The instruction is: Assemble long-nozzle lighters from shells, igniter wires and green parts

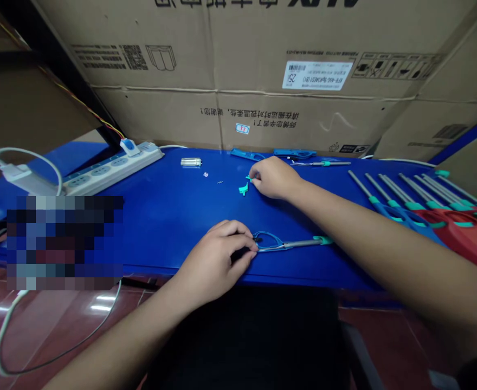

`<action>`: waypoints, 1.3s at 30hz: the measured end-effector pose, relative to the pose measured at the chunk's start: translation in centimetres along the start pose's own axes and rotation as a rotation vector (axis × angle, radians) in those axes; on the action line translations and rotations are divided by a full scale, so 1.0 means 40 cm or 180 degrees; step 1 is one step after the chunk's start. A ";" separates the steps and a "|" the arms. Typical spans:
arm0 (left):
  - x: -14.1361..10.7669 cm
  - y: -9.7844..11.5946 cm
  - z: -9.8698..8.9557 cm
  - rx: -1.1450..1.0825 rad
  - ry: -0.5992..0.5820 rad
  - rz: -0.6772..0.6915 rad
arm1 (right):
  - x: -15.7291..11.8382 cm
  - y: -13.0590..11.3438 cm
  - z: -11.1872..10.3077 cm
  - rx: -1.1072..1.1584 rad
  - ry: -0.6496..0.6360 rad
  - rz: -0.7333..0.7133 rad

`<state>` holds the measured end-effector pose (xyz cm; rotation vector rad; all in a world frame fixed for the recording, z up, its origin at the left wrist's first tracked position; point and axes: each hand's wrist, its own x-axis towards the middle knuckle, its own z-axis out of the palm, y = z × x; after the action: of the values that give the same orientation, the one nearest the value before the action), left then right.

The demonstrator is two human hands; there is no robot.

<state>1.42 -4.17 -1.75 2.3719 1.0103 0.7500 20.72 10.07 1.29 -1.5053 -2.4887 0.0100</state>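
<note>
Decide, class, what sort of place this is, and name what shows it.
Probably a small assembly workshop: a blue workbench, a row of matching metal-shafted tools, and stacked cardboard cartons behind.

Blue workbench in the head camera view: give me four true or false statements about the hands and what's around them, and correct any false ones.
The left hand holds a metal-shafted tool with a blue loop handle. True.
The right hand is touching the power strip. False: it is at a small teal plastic piece; the strip lies far left.
The row of long-shafted tools lies left of the hands. False: it lies to their right.
Cardboard boxes stand behind the blue workbench. True.
</note>
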 end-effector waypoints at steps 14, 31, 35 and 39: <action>0.003 -0.002 -0.002 -0.0041 -0.0129 -0.0023 | -0.354 -0.043 -0.028 0.1294 0.0204 -0.1318; -0.015 -0.007 0.000 0.0395 0.0176 0.0379 | -0.356 -0.037 -0.010 0.1471 0.0250 -0.1416; -0.038 -0.015 0.003 0.0645 0.0270 0.0408 | -0.362 -0.042 -0.011 0.1500 0.0326 -0.1446; -0.044 -0.021 0.005 0.0526 0.0290 0.0446 | -0.363 -0.049 -0.011 0.1530 0.0347 -0.1434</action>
<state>0.10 -4.99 -2.94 2.5931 0.9846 0.8629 25.56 -3.59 -0.87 -0.7263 -2.4421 0.4038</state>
